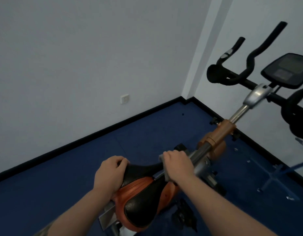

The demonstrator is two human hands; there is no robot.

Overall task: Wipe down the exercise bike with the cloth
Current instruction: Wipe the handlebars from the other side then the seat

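Observation:
The exercise bike [220,132] runs from bottom centre to upper right, with an orange and silver frame. Its black and orange saddle [140,198] is right below me. My left hand [110,174] grips the saddle's left edge, fingers curled over the black top. My right hand [178,165] holds a grey cloth [161,157] wrapped around the silver frame bar just ahead of the saddle; most of the cloth is hidden under the hand. Black handlebars [249,65] and a dark console [286,70] stand at the upper right.
A blue floor [70,176] surrounds the bike, edged by a black skirting board below white walls. A wall socket [124,99] sits on the left wall. A black pedal [183,217] hangs below the saddle. The room's corner lies behind the handlebars.

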